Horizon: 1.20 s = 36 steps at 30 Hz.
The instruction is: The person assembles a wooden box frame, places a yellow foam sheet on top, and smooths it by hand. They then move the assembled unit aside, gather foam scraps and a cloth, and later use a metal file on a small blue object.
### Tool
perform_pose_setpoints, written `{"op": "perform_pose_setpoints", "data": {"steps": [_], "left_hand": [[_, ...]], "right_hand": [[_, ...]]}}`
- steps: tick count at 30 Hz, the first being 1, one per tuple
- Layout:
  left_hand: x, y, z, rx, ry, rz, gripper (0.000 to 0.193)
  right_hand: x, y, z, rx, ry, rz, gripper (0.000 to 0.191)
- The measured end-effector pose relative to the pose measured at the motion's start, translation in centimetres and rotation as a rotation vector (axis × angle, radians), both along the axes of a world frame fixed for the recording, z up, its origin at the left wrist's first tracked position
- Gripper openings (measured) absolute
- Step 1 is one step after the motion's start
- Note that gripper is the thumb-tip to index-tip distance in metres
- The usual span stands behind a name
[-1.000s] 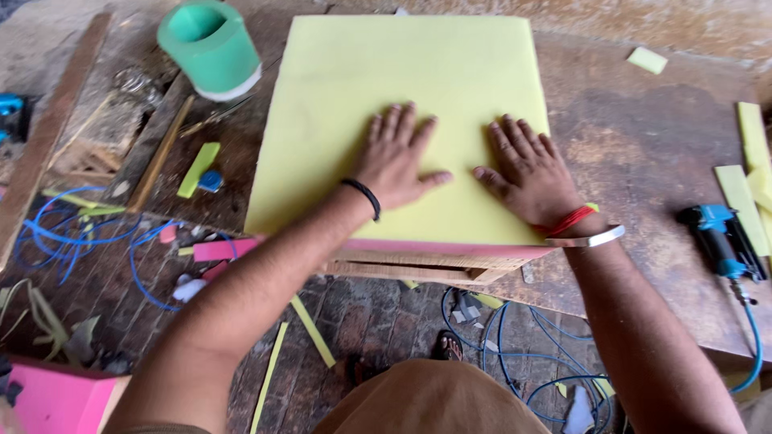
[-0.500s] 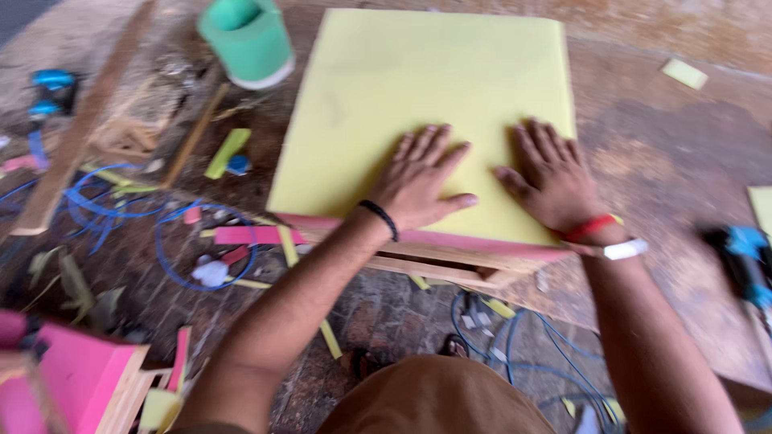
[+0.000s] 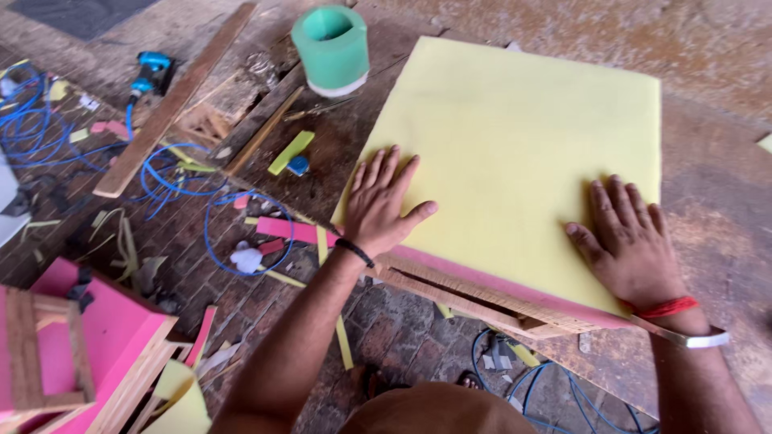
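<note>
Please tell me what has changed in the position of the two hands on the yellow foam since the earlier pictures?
The left hand slid toward the foam's left edge and the right hand toward its right edge, so they now lie much farther apart. Nothing was taken hold of or let go. Both palms stay flat on the yellow foam sheet, which stays on its wooden frame; the green cylinder did not move.

The scene is evenly lit by soft daylight; only faint shadows are cast. Slight blur is seen throughout, and straight edges are bowed near the margins.
</note>
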<state>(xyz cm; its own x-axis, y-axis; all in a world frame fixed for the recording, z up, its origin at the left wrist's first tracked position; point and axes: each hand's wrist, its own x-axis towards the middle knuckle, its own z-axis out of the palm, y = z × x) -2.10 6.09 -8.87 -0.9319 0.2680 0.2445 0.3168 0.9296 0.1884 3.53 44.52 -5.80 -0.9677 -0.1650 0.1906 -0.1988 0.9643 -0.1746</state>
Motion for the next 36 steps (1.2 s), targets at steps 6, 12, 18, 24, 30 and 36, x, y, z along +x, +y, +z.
{"op": "perform_pose_setpoints", "data": {"steps": [6,12,18,24,30,36], "left_hand": [[0.3,0.0,1.9,-0.091,-0.083,-0.09,0.104],[-6.1,2.1,4.9,-0.171,-0.227,-0.211,0.091],[-13.9,4.7,6.6,-0.136,-0.259,-0.125,0.087],[-16.6,4.3,5.5,-0.17,-0.264,-0.064,0.092],[-17.7,4.0,4.2,-0.162,-0.277,-0.044,0.095],[-18.2,3.8,4.0,-0.178,-0.279,-0.045,0.094]], "right_hand": [[0.8,-0.3,0.7,0.026,0.023,-0.014,0.084],[1.2,0.0,0.5,0.058,0.052,-0.025,0.083],[0.2,0.6,-0.9,0.017,0.083,0.05,0.08],[-3.3,0.8,-1.9,0.053,0.381,0.593,0.045],[-11.0,-2.5,-2.3,0.019,0.465,0.784,0.045],[-16.6,-6.9,-0.8,-0.013,0.036,0.224,0.089]]}}
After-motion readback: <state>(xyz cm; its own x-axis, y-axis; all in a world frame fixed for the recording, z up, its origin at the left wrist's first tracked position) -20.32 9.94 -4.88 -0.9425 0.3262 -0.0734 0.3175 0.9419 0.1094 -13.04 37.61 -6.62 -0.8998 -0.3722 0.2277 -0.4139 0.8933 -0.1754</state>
